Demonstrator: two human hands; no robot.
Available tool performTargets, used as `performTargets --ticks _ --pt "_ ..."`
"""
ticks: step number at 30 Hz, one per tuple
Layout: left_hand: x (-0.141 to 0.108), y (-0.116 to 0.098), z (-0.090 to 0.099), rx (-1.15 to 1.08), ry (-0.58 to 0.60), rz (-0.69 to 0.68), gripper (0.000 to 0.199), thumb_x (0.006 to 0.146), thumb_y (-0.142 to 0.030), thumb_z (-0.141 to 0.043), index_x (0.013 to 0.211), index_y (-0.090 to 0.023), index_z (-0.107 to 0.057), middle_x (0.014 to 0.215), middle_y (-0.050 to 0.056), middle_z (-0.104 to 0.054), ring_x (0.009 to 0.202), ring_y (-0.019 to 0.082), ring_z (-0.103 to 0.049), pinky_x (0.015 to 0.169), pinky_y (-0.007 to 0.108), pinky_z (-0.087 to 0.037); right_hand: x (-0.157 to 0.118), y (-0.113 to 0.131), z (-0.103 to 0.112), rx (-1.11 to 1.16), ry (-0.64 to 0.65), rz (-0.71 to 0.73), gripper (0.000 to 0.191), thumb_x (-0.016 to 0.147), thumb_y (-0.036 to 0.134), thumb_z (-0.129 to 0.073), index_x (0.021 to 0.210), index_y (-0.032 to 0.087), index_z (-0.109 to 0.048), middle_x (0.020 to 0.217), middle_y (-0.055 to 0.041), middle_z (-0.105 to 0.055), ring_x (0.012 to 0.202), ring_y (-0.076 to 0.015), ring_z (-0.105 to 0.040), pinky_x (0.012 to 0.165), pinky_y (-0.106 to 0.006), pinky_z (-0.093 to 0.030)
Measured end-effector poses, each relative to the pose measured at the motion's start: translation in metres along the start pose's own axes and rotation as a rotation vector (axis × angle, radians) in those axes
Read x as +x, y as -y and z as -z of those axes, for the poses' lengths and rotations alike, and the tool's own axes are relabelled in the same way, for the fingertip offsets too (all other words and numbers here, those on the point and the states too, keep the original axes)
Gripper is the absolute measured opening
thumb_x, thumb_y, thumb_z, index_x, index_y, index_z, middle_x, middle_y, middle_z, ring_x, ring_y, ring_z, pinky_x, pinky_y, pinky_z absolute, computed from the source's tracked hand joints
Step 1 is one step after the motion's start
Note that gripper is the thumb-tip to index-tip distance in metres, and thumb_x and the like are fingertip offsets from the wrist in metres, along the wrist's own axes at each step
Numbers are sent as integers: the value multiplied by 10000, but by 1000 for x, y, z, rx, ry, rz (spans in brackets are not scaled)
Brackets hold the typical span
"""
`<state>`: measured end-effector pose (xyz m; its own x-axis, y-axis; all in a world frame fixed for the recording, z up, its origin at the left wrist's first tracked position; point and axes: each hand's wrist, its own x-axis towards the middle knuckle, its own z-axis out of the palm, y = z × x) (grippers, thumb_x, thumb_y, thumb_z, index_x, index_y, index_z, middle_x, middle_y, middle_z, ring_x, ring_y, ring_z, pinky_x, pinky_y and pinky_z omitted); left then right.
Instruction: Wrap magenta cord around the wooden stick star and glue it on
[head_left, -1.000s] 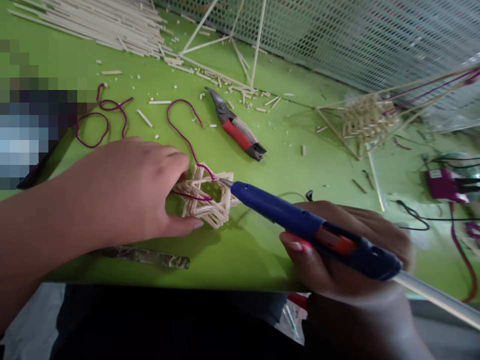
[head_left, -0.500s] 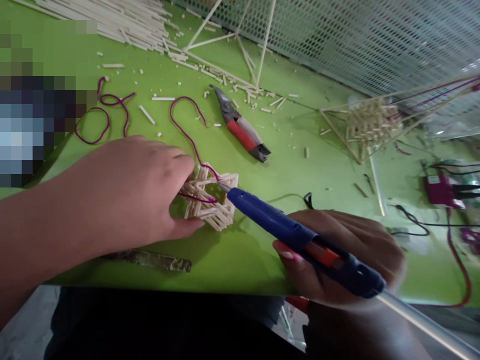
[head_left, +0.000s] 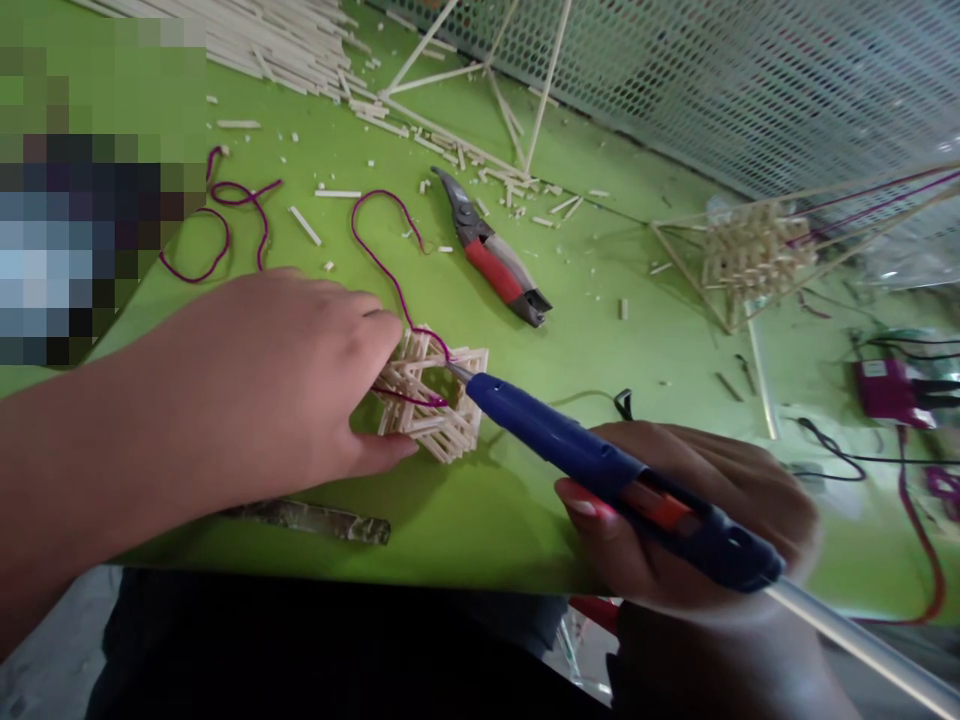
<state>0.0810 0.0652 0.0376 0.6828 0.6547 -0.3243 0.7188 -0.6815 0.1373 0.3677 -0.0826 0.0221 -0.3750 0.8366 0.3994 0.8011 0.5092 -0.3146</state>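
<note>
My left hand (head_left: 307,370) grips the left side of a small star-shaped frame (head_left: 465,425) of stacked pale wooden sticks, its thumb along the near edge. Over the frame runs a purple cord (head_left: 382,262), which curls away onto the green table. In my right hand (head_left: 705,490) is a blue hot glue gun (head_left: 555,430) with a clear glue stick (head_left: 862,650) poking out of its back end. The gun's metal tip meets the cord at the frame's upper part, as far as I can see. My left fingertips are hidden behind the frame.
Red-handled pruning shears (head_left: 491,260) lie beyond the frame. Long sticks (head_left: 262,40) and cut bits cover the back left. A stick structure (head_left: 757,250) stands at right, near a purple box (head_left: 892,390) with cables. A perforated panel (head_left: 675,90) borders the back.
The whole view has shifted slightly, so things sit a little further right. Both hands keep their grips, and the glue gun's tip stays at the same spot on the frame.
</note>
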Motion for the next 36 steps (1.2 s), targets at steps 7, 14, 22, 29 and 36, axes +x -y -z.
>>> performTargets --ticks 7,14,22,29,36 --pt "-1 3 -2 -8 -18 -6 565 935 -834 -795 1069 -287 -745 1043 105 -806 858 340 -746 760 481 -420 -1 1 0 -14 6 -14 212 1024 160 -765 1144 303 -665 746 57 -747 492 -156 -635 480 -320 -475" --pt "-2 2 -1 53 -6 -24 571 985 -812 -817 1103 -268 -694 1045 103 -809 759 271 -681 689 429 -318 -1 1 -1 -3 2 -13 163 1060 189 -776 1133 300 -681 753 54 -744 495 -155 -632 479 -333 -482" --pt "0 6 -4 49 -14 -63 612 995 -863 -744 1008 -252 -719 973 99 -779 751 262 -665 649 436 -344 2 7 6 -19 -38 -21 179 1013 172 -761 1125 300 -704 745 56 -765 468 -157 -615 438 -352 -453" --pt "-2 6 -5 47 -27 -37 579 970 -838 -786 1065 -269 -734 1059 92 -826 824 286 -711 660 443 -373 -11 3 3 -12 -16 -75 180 1026 212 -775 1176 311 -761 811 20 -814 528 -214 -675 478 -418 -533" --pt "-2 7 -4 -1 -11 -25 596 963 -856 -784 1066 -272 -732 1013 105 -800 828 317 -703 717 448 -387 -8 2 1 3 -11 -74 150 1034 230 -797 1158 302 -754 788 27 -781 513 -180 -642 469 -375 -513"
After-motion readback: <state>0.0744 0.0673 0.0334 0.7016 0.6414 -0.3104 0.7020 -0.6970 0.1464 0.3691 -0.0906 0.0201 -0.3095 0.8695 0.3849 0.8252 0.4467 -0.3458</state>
